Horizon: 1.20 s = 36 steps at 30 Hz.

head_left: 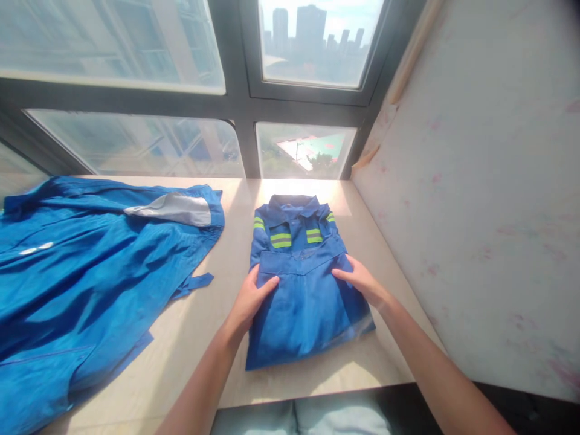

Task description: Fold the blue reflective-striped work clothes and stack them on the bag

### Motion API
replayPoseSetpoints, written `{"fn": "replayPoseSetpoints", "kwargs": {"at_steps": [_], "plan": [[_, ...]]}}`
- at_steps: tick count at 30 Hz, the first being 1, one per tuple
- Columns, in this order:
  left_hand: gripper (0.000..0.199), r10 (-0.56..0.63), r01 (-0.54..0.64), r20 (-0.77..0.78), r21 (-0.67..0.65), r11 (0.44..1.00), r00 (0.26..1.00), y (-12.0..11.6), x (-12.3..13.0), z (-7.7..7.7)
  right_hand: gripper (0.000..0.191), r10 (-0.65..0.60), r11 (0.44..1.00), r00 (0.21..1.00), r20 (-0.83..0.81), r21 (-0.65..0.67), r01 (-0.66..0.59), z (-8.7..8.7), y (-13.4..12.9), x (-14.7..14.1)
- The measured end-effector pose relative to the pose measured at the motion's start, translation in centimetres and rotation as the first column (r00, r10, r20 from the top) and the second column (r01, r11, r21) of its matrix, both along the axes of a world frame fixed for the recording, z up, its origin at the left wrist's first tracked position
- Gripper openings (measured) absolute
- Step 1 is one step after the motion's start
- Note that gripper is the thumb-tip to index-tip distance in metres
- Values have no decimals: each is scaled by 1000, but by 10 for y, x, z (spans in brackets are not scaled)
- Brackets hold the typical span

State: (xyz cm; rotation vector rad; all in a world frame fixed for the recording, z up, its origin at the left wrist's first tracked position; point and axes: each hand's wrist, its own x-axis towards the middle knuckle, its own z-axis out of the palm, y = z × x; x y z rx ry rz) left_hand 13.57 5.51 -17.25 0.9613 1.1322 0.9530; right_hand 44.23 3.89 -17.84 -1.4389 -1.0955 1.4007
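A folded blue work jacket (308,308) lies on the pale sill, its collar toward the window. Yellow-green and grey reflective strips cross its chest and sleeves, and a broad blue panel of cloth covers the lower part. My left hand (254,296) grips the left edge of this folded cloth, thumb on top. On the opposite edge, my right hand (362,283) holds it the same way, thumb pointing inward. The other fingers of both hands are mostly hidden beside or beneath the fabric.
Another blue garment (99,260), spread out and wrinkled, with a whitish patch, covers the left side of the pale sill (203,338). A grey-framed window (247,139) rises behind. The floral-patterned wall (475,199) bounds the right side. My legs (303,417) are at the front edge.
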Motion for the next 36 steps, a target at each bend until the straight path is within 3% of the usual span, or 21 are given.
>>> {"fn": "replayPoseSetpoints", "kwargs": {"at_steps": [3,5,8,11,16,18,21,23,25,27,29,32,36], "plan": [[66,41,-42,57,24,999,998,7,-5,6,60,-125,992,985,-121,-20,123,5,2,4],[66,69,-70,13,81,994,998,16,-8,3,57,-180,984,975,-131,-24,179,2,6,8],[55,138,-71,-308,218,973,941,33,-10,-11,54,-174,985,985,8,6,174,-11,13,9],[43,201,-25,-609,284,958,768,42,-9,-23,49,-214,976,954,210,76,203,-24,17,8],[43,142,43,-621,273,961,771,44,-11,-21,41,-189,982,936,298,78,174,-31,11,16],[42,150,67,-709,269,961,689,44,-11,-21,38,-198,980,870,451,98,172,-34,9,20],[41,200,118,-858,286,951,474,44,-7,-27,36,-233,972,691,684,185,145,-40,10,21],[40,269,168,-873,361,918,406,44,-6,-31,36,-258,962,623,738,256,95,-44,15,20],[39,345,212,-839,461,862,421,49,-8,-33,38,-291,944,615,733,326,58,-46,24,19],[40,366,220,-795,516,828,485,58,-11,-30,43,-322,923,652,686,381,55,-45,40,21],[44,338,176,-742,519,837,579,72,-15,-25,50,-314,920,717,623,387,67,-42,59,23],[47,249,151,-690,464,873,680,95,-15,-20,48,-194,954,777,598,299,9,-34,86,26],[42,103,287,-727,392,874,679,113,-5,-28,40,-35,975,737,675,184,-122,-30,107,25]]}}
